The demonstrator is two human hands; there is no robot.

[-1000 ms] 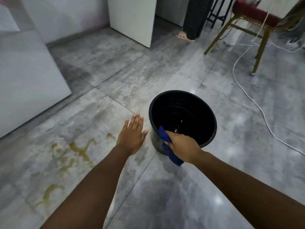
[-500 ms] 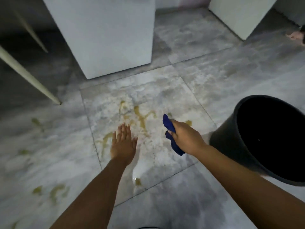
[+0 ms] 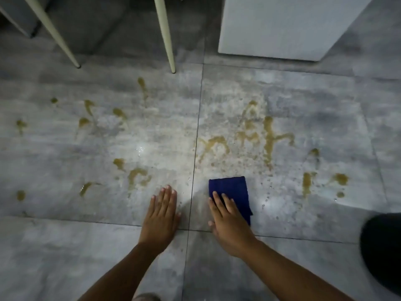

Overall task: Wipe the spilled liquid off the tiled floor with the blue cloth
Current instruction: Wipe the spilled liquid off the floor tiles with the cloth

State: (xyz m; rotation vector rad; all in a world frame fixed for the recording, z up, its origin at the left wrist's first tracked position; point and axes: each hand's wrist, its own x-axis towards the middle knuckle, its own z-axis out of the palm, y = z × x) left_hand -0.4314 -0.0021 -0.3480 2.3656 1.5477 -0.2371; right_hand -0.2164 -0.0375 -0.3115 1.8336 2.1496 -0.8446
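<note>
The blue cloth [image 3: 233,190] lies folded flat on the grey tiled floor [image 3: 65,246]. My right hand [image 3: 227,222] presses down on its near half, fingers spread over it. My left hand [image 3: 161,216] rests flat on the bare tile to the left of the cloth, palm down, holding nothing. Yellowish-brown spilled liquid [image 3: 268,137] spreads in streaks and blobs just beyond the cloth, with more patches to the left [image 3: 138,175] and to the right [image 3: 308,184].
Two pale slanted furniture legs [image 3: 167,40] stand on the floor at the back. A white cabinet [image 3: 282,27] sits at the back right. The black bucket [image 3: 384,253] shows at the right edge.
The view has turned left, so the bucket slid to the right edge. My right hand brought the cloth down from the air onto the floor. My left hand stays flat on the tile.
</note>
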